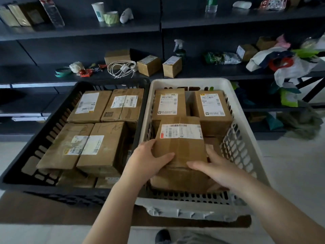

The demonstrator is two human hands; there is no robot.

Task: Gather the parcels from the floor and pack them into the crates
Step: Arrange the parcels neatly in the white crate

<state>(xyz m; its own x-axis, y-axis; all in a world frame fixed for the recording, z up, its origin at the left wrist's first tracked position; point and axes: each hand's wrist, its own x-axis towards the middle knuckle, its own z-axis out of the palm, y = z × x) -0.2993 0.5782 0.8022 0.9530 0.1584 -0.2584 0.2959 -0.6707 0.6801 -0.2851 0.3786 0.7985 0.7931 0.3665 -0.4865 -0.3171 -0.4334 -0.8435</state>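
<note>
Two crates stand side by side in front of me: a black crate point(52, 124) on the left and a white crate point(246, 141) on the right. The black one holds several taped cardboard parcels point(103, 148) with white labels. In the white one, two labelled parcels point(211, 110) lie at the back. Both my hands grip a brown parcel point(181, 143) with a barcode label, resting on other parcels at the front of the white crate. My left hand point(147, 162) clasps its left side and my right hand point(214, 166) its right side.
Dark shelving point(123, 30) runs behind the crates, carrying small boxes point(149, 65), a white cable, tape rolls, cups, a spray bottle and plastic bags point(284, 64). The crates rest on a brown surface point(44, 210) above a pale tiled floor. My shoe shows at the bottom.
</note>
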